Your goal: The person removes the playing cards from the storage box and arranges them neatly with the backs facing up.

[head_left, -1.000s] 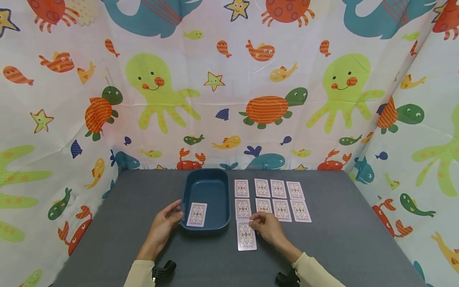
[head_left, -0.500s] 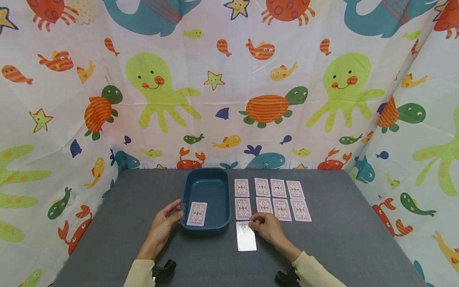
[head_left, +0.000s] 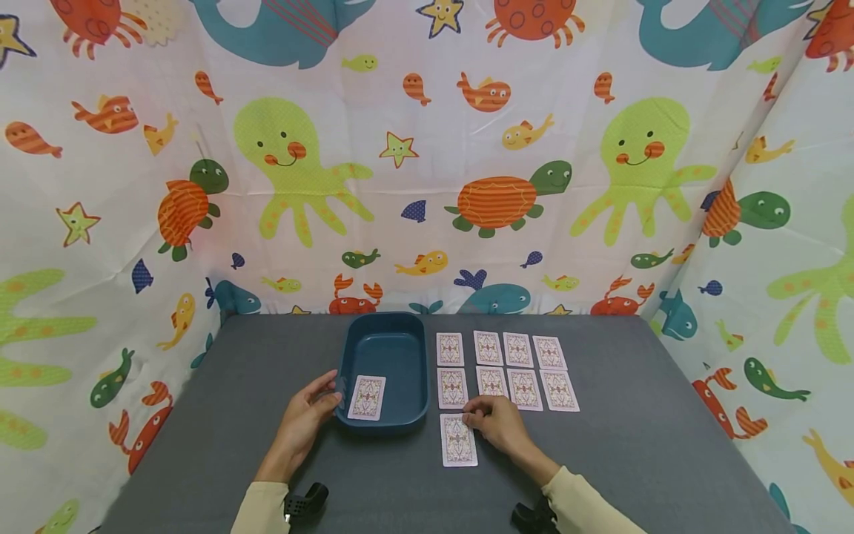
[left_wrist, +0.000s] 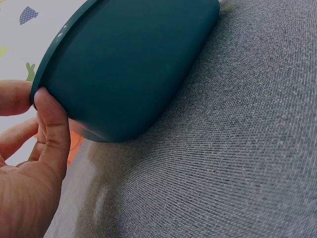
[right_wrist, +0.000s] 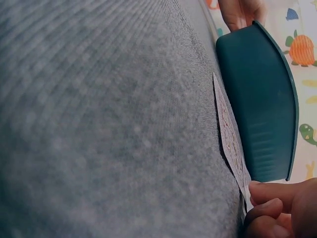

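In the head view, my left hand [head_left: 303, 419] holds the near left side of a dark teal plastic tray [head_left: 407, 421]. The left wrist view shows thumb and fingers pinching the tray's rim [left_wrist: 52, 49]. One patterned playing card [head_left: 366, 398] lies back up inside the tray, toward its near left corner. My right hand [head_left: 500, 424] pinches another playing card [head_left: 458, 443] by its far right corner, just right of the tray's near end. From the right wrist, the thumb [right_wrist: 265, 191] sits on top of this card with the other fingers curled below.
Several more back-up cards [head_left: 524, 390] lie in two rows right of the tray, the leftmost column [head_left: 452, 389] close beside it. A grey cloth-covered table [head_left: 640, 452] extends around them. A curtain [head_left: 414, 200] printed with sea animals stands behind and at both sides.
The pinched card has tilted, flashing bright half a second ago and showing its pattern again now. A small gap has opened between it and the card behind. Both hands stay nearly still.
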Available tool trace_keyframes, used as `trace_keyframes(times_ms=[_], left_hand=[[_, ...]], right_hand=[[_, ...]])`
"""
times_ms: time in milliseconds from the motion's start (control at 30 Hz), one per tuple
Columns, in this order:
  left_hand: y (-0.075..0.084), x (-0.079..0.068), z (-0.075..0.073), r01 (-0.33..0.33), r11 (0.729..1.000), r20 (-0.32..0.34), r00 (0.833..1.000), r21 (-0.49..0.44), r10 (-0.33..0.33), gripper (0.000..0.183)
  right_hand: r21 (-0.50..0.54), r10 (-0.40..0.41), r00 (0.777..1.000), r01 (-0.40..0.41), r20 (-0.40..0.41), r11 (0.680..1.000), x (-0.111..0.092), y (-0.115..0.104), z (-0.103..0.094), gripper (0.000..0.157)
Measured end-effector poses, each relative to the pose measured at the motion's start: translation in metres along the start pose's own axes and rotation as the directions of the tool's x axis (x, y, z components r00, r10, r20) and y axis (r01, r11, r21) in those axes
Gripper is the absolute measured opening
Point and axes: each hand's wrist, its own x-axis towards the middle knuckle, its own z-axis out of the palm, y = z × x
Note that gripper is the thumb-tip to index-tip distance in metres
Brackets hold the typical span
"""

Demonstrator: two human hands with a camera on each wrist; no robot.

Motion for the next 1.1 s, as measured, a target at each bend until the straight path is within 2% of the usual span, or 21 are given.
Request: trace_keyframes(times_ms=[267,433,567,700,800,967,1100], left_hand=[[-0.001,0.000,0.000,-0.006,1.000,0.004,1.000,-0.002,0.006,0.050],[-0.001,0.000,0.000,-0.011,1.000,0.005,1.000,-0.001,0.011,0.050],[-0.001,0.001,0.000,-0.011,1.000,0.003,1.000,-0.011,0.011,0.050],[-0.001,0.001,0.000,-0.012,1.000,0.004,1.000,-0.016,0.012,0.051],[-0.001,0.001,0.000,-0.015,1.000,0.007,1.000,-0.018,0.015,0.051],[-0.001,0.001,0.000,-0.012,1.000,0.005,1.000,-0.020,0.012,0.051],[-0.001,0.000,0.001,-0.010,1.000,0.000,1.000,-0.021,0.010,0.050]], right_hand=[[0.060,0.037,0.999,-0.035,-0.025,0.998,-0.004,-0.003,-0.004,0.005],[0.153,0.048,0.998,-0.041,-0.047,0.987,-0.006,-0.010,-0.012,0.007],[0.230,0.048,0.998,-0.038,-0.041,0.972,-0.008,-0.022,-0.021,0.007],[0.263,0.050,0.998,-0.037,-0.041,0.964,-0.013,-0.046,-0.033,0.010],[0.266,0.032,0.999,-0.023,-0.029,0.964,-0.017,-0.062,-0.043,0.013],[0.267,-0.046,0.999,0.050,-0.021,0.962,-0.010,-0.063,-0.046,0.016],[0.288,-0.078,0.997,0.075,-0.004,0.955,-0.005,-0.070,-0.047,0.016]])
